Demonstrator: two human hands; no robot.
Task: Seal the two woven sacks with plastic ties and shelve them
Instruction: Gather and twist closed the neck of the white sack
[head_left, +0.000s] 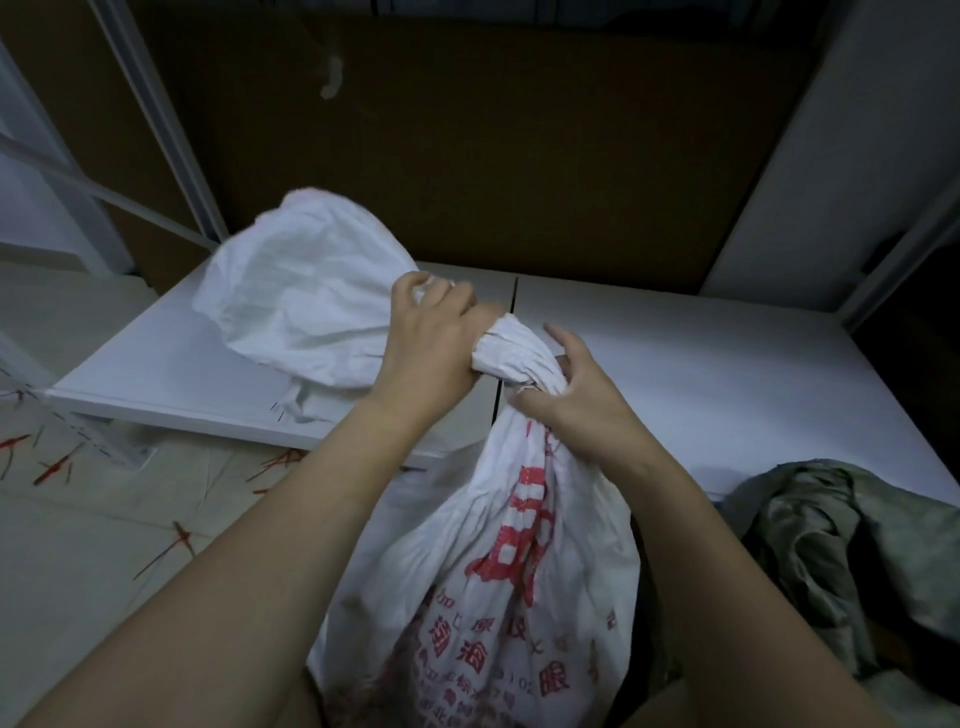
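Note:
A white woven sack (498, 582) with red printed characters stands in front of me, its body low in the view. Its neck is bunched into a twisted rope between my hands. My left hand (431, 343) grips the upper part of the neck, and the loose mouth of the sack (301, 291) flops past it onto the white shelf board (701, 374). My right hand (566, 389) closes around the neck just below, fingers wrapped on the gathered cloth. A second sack (852, 561), grey-green and crumpled, lies at the right. I see no plastic tie in either hand.
The shelf is two white boards with a seam between them, backed by a brown panel (467, 145). Pale metal uprights (150, 114) stand at the left and right. Red and pale strips (52, 467) lie scattered on the tiled floor at the left.

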